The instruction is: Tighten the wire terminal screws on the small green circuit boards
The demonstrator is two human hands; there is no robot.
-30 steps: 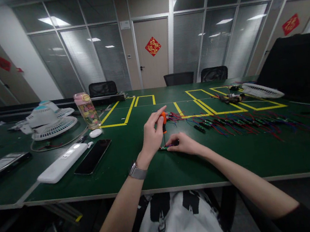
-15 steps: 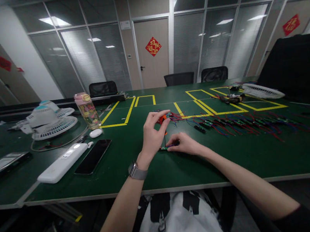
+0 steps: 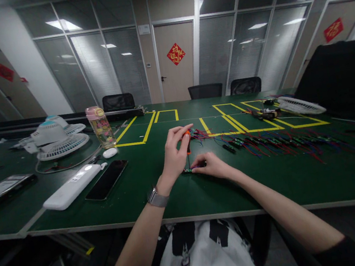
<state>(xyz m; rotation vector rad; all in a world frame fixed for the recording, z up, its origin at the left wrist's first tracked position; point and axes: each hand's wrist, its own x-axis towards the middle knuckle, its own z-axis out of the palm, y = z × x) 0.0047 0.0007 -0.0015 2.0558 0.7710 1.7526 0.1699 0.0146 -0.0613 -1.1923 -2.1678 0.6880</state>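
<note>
My left hand [image 3: 176, 150] is closed around the orange and black handle of a screwdriver [image 3: 188, 145], which stands upright. Its thin shaft points down at a small green circuit board [image 3: 187, 170] on the table; whether the tip sits in a screw is too small to tell. Low over the table, my right hand [image 3: 212, 165] pinches the right end of that board between thumb and fingers. Just beyond the left hand lies a bunch of small boards with red and blue wires [image 3: 199, 133].
Several wired boards [image 3: 276, 140] spread across the right side of the green table [image 3: 228, 197]. To the left are a phone [image 3: 107, 180], a white power bank [image 3: 71, 188], a white earbud case [image 3: 109, 152], a bottle [image 3: 100, 127] and white fans [image 3: 61, 142]. A black monitor [image 3: 347, 79] stands right.
The left thumb and fingers have shifted around the screwdriver handle, so more of the handle shows now. My right hand and the board stay in place.
</note>
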